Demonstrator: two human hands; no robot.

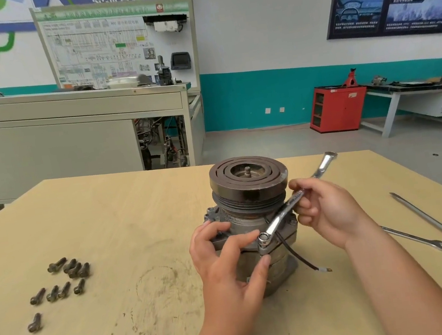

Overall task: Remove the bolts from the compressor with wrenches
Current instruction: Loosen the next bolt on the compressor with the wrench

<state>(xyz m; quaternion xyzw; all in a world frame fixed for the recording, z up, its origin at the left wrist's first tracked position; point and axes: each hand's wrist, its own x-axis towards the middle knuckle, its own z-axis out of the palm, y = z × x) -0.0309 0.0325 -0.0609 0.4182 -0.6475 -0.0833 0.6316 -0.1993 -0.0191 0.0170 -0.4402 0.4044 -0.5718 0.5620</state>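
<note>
Right hand [325,212] pinches silver ring wrench [280,217] seated on grey metal compressor [249,191]; left hand [221,261] grips its body. Nine dark loose bolts [69,269] at 9 o'clock, bare tan tabletop [125,223] between.

The table [108,225] is pale smooth wood with scuffs. The compressor [252,219] is dull grey metal. The wrench [285,209] is shiny metal. The bolts [69,268], lower left, look dark and dull.

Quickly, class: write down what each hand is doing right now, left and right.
Left hand: grips the compressor, fingers curled round its body.
Right hand: holds the wrench by its shaft.
</note>
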